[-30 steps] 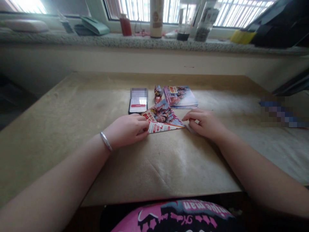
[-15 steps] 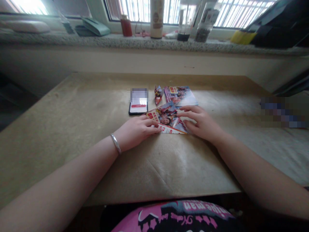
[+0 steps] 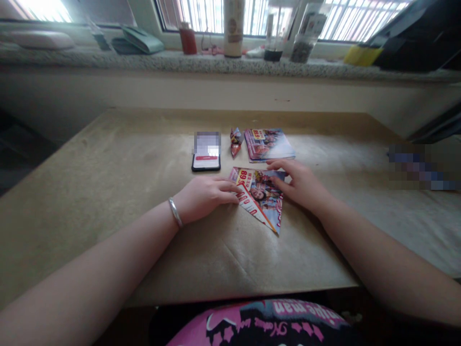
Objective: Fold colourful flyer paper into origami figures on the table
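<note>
A colourful printed flyer point(image 3: 264, 192), folded with a white strip along its lower left slanted edge, lies on the table between my hands, one point toward me. My left hand point(image 3: 209, 196), with a silver bangle at the wrist, has its fingertips closed on the flyer's left corner. At the flyer's upper right edge, my right hand point(image 3: 302, 185) holds the paper between thumb and fingers; a finger stretches past the top edge. Just beyond sits a stack of similar flyers point(image 3: 270, 144). Left of the stack is a small folded paper piece point(image 3: 235, 142).
A phone point(image 3: 206, 158) with a lit screen lies left of the folded piece. The table point(image 3: 180, 264) has a tan cover, with its near edge at my lap. Bottles and jars point(image 3: 234, 29) line the stone windowsill point(image 3: 151, 62) behind. A blurred-out item point(image 3: 421, 168) is at far right.
The folded flyer has turned, so a corner now points toward me, and it has shifted nearer, apart from the stack. My hands have moved slightly with it.
</note>
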